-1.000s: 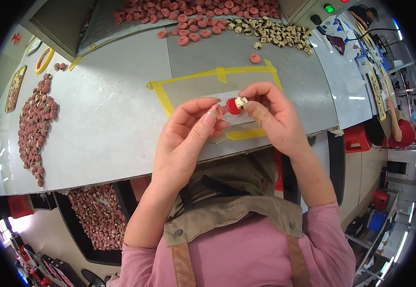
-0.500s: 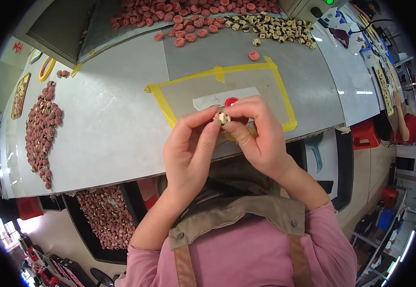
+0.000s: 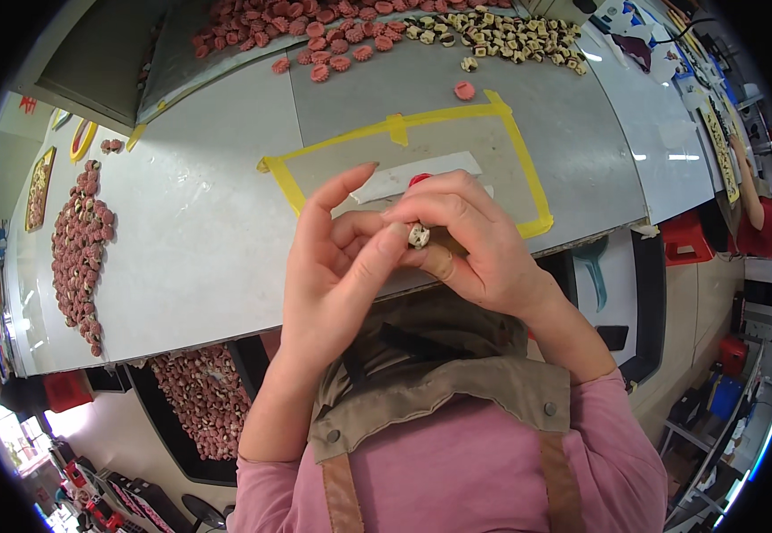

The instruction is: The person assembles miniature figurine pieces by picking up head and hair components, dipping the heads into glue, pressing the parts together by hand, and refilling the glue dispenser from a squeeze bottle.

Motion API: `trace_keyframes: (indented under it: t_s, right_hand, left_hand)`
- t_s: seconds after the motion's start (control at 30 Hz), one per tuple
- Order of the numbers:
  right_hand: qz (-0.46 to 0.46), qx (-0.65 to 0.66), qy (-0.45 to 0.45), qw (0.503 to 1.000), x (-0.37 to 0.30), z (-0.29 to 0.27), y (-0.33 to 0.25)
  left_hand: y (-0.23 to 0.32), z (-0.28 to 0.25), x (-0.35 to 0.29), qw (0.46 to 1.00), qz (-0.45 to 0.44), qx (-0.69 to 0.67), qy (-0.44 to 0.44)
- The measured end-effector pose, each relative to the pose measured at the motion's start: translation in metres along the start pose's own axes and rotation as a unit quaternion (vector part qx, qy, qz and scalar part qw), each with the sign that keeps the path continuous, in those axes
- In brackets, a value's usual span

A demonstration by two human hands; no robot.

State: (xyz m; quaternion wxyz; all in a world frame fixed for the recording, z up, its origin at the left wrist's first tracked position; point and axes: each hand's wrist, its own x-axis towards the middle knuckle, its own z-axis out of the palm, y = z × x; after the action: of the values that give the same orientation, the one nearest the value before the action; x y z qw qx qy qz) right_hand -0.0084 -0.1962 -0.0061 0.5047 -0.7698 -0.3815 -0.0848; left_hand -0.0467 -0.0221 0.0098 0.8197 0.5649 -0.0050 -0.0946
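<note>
Looking around from the little bit in the hands, with twelve o'clock straight ahead, I see a lot that looks done. At nine o'clock, on the left of the counter (image 3: 191, 195), lies a long heap of pink and cream bits (image 3: 82, 249) that seem to be put together. At eight o'clock, below the edge, a black tray (image 3: 213, 473) holds many more like them. At eleven o'clock is a big pile of loose pink cups (image 3: 317, 28), and at one o'clock a pile of loose cream and black bits (image 3: 519, 44). One pink cup (image 3: 464, 91) sits alone between twelve and one. These loose ones look like the part left to do, and the one in the hands seems half way.

The left hand (image 3: 337, 258) is at nine o'clock, its thumb and some bent fingers at the small cream and black bit (image 3: 418, 236), one finger sticking up. That bit is right between the two hands. The right hand (image 3: 475, 240) is at three o'clock, with its fingers curled over the bit and its thumb below. I cannot tell which hand grips it harder, or if a pink cup hides there too.
</note>
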Motion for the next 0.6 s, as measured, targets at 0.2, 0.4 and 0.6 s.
trace_keyframes:
  t_s: [0.2,0.4,0.6]
  right_hand:
    - [-0.026,-0.066,0.040,0.997,0.002,0.004,0.004]
    - [-0.036,-0.107,0.070,0.991,0.002,-0.002,-0.001]
    - [-0.009,-0.213,0.002,0.977,0.006,-0.059,0.005]
  left_hand:
    - [-0.020,0.011,0.004,0.973,0.152,0.174,0.009]
    - [-0.012,0.015,0.007,0.986,0.097,0.132,0.026]
    - [0.024,-0.048,0.010,0.742,0.230,0.625,0.069]
